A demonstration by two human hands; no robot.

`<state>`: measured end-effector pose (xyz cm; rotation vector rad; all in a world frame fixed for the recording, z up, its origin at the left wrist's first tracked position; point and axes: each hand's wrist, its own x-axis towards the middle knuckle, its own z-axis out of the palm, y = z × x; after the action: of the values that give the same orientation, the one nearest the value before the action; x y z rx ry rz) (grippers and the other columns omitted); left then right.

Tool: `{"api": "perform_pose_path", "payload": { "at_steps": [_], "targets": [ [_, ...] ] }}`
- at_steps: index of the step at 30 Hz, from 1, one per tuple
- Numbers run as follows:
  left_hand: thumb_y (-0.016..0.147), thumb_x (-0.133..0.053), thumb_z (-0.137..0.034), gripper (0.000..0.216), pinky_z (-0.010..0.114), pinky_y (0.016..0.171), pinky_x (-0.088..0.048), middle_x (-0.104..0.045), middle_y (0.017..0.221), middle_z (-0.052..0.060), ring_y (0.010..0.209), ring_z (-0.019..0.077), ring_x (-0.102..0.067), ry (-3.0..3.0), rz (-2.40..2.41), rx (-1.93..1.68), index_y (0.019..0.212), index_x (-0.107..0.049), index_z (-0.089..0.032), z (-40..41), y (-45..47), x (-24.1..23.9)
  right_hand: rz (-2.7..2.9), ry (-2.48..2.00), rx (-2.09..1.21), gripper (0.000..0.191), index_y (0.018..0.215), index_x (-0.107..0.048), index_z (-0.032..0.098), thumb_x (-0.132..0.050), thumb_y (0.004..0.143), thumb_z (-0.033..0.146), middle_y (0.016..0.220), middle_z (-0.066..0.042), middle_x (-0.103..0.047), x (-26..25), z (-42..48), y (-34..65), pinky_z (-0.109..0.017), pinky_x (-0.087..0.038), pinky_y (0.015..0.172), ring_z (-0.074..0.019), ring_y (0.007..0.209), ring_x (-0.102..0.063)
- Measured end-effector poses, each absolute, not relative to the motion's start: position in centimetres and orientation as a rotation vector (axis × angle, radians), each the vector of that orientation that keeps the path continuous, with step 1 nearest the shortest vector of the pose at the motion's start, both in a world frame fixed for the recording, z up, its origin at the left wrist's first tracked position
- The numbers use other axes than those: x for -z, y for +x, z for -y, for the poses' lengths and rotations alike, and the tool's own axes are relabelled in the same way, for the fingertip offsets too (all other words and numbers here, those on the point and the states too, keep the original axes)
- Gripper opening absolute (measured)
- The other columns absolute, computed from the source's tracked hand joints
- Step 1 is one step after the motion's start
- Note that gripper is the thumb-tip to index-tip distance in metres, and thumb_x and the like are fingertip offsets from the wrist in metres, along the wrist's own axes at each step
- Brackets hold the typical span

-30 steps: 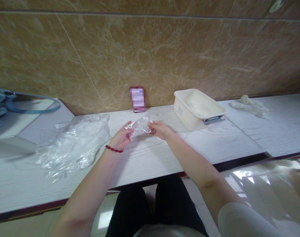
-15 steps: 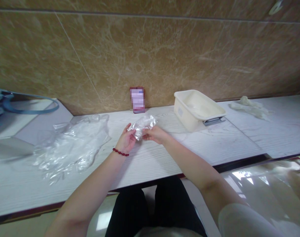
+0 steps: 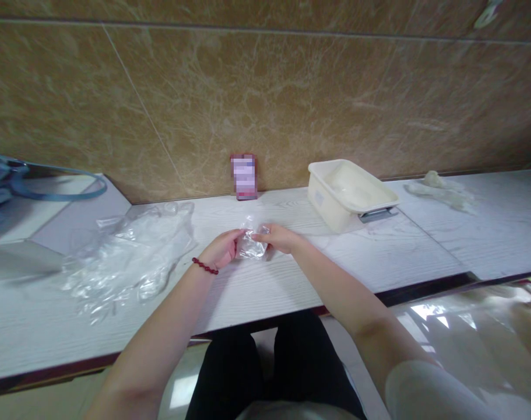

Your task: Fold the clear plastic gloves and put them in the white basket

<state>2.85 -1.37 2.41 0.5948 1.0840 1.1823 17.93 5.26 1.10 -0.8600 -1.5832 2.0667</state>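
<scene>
A small piece of clear, shiny plastic (image 3: 253, 248), probably a bag or film, is held up just above the table. My left hand (image 3: 225, 246), with a red bead bracelet at the wrist, is closed on its left edge. On the opposite edge, my right hand (image 3: 280, 238) pinches the same plastic between thumb and fingers. Whether anything lies inside the plastic I cannot tell. To the left, a spread heap of clear plastic bags (image 3: 136, 256) lies on the white wood-grain table (image 3: 256, 294).
A cream plastic bin (image 3: 329, 209) with a grey handle stands right of my hands. A phone-like device (image 3: 245, 178) leans on the marble wall. Crumpled whitish plastic (image 3: 444, 191) lies far right; a blue strap (image 3: 59, 195) and a white box (image 3: 20, 262) are at left.
The plastic has been brought slightly lower and turned, now looking flatter and more compact between my hands. My left hand has shifted its grip on it; my right hand stays almost in place.
</scene>
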Motion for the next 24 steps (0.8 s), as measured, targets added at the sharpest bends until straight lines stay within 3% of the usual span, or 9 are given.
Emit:
{"api": "perform_pose_path", "payload": {
  "at_steps": [9,18,24],
  "targets": [
    [0.08,-0.044,-0.016,0.019,0.026,0.063,-0.049,-0.066,0.076,0.009,0.065,0.0148,-0.061,0.583,-0.965,-1.089,0.087,-0.059,-0.007,2.0,3.6,-2.9,1.489,-0.906,-2.02,0.026,0.077,-0.058,0.016,-0.066,0.064,0.037,0.07,0.0,-0.06,-1.1,-5.0,17.2,-0.02,-0.042,0.056,-0.0097,0.062,-0.054],
    [0.079,-0.047,-0.017,0.019,0.027,0.067,-0.05,-0.065,0.081,0.009,0.072,0.0155,-0.061,0.58,-0.985,-1.156,0.09,-0.059,-0.009,1.8,3.1,-2.9,1.58,-0.751,-2.054,0.026,0.081,-0.052,0.017,-0.065,0.065,0.032,0.056,0.006,-0.052,-1.5,-5.2,17.8,-0.015,-0.03,0.037,-0.0048,0.043,-0.043],
    [0.075,-0.052,-0.013,0.027,0.02,0.06,-0.05,-0.064,0.085,0.005,0.068,0.0104,-0.06,0.661,-0.97,-1.128,0.101,-0.056,-0.015,1.9,2.0,-2.9,1.545,-0.835,-1.939,0.021,0.085,-0.052,0.019,-0.059,0.069,0.031,0.046,0.009,-0.044,-1.1,-5.7,17.7,-0.015,-0.026,0.035,-0.0035,0.036,-0.036]
  ]
}}
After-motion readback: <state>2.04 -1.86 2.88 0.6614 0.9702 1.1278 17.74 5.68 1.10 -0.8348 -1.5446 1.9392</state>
